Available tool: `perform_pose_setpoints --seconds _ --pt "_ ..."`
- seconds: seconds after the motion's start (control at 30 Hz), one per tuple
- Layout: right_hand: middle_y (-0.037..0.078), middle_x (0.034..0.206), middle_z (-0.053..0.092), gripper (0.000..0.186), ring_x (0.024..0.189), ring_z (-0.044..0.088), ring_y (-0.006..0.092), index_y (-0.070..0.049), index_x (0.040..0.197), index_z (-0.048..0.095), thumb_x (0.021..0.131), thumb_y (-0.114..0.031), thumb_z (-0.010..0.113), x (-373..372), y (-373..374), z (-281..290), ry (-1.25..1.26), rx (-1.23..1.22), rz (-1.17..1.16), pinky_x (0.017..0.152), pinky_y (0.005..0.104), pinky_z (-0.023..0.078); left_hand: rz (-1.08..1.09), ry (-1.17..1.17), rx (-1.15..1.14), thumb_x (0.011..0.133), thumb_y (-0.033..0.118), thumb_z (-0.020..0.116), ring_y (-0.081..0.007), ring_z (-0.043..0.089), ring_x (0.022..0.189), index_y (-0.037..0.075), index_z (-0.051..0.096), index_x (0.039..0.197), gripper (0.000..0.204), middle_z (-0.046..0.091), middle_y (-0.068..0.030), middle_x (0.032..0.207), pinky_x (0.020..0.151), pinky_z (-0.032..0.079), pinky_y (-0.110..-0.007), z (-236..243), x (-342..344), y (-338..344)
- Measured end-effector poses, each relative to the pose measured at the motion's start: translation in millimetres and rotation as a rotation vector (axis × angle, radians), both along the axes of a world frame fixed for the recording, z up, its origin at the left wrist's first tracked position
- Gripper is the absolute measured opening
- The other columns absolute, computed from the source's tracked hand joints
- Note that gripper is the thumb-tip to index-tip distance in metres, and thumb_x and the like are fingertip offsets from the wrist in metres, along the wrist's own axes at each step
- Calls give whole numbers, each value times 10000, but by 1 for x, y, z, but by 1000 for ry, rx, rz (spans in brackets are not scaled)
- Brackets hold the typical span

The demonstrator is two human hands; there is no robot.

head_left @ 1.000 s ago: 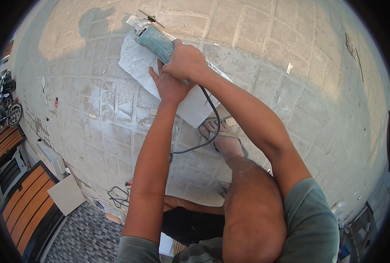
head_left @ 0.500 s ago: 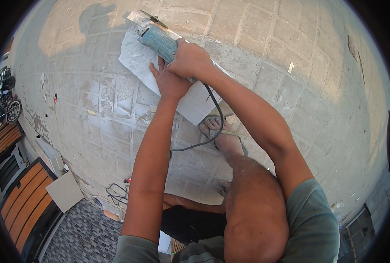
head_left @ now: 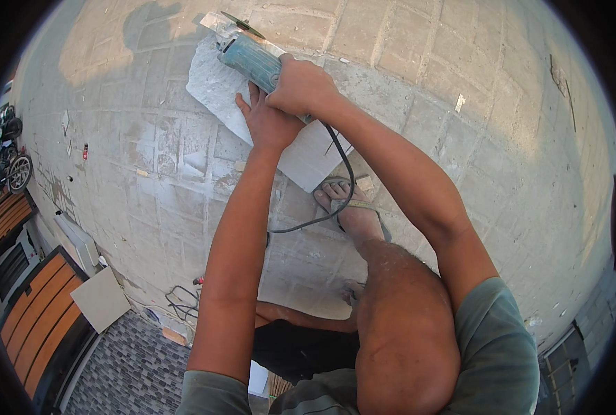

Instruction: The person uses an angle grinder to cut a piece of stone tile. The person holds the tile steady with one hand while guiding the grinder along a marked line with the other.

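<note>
My right hand is wrapped round the dusty blue body of an angle grinder. Its thin disc is at the far end, over the far edge of a pale tile on the ground. The tile's smooth near corner shows close to my sandalled foot. Beside the grinder, my left hand rests on the tile with fingers spread; some of them are hidden behind the right hand and the tool. A black cord curves back from the grinder.
Dusty paving surrounds the tile, with small broken bits on it. To the left are a motorcycle, slatted orange-brown panels and a square tile. A tangle of dark cable lies behind my left forearm.
</note>
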State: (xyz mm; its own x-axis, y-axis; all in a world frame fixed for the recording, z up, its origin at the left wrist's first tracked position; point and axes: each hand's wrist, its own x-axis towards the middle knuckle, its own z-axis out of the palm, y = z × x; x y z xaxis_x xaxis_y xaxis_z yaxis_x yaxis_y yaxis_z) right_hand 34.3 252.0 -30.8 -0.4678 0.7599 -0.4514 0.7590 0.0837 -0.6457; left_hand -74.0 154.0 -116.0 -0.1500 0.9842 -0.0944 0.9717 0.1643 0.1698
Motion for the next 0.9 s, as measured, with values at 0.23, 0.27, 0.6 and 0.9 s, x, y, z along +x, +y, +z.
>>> perform_pose_setpoints --seconds 0.23,0.27,0.6,0.9 --pt "276 1061 744 716 998 746 429 48 1293 585 699 -317 745 2 0 -4 -7 13 3 881 483 607 3 -14 -6 772 531 813 -452 232 1566 193 528 1523 872 492 -135 1569 1216 70 -729 0 4 1" --pt "277 1061 743 713 1001 745 430 46 1292 585 699 -318 744 2 0 -3 -6 4 1 886 483 605 6 -11 -21 779 516 808 -452 230 1567 195 525 1526 860 485 -133 1576 1216 66 -730 1 4 2" --pt "284 1060 740 702 1019 736 438 42 1284 587 701 -315 744 3 -3 -10 -1 20 -11 903 478 595 8 0 -41 819 474 763 -451 215 1572 216 495 1555 824 430 -128 1624 1212 46 -743 1 3 2" --pt "279 1023 745 724 983 743 429 49 1289 587 683 -310 754 9 -5 -6 6 8 1 869 474 603 10 -32 -10 817 511 764 -445 185 1583 215 497 1554 837 410 -120 1638 1205 43 -755 2 4 1"
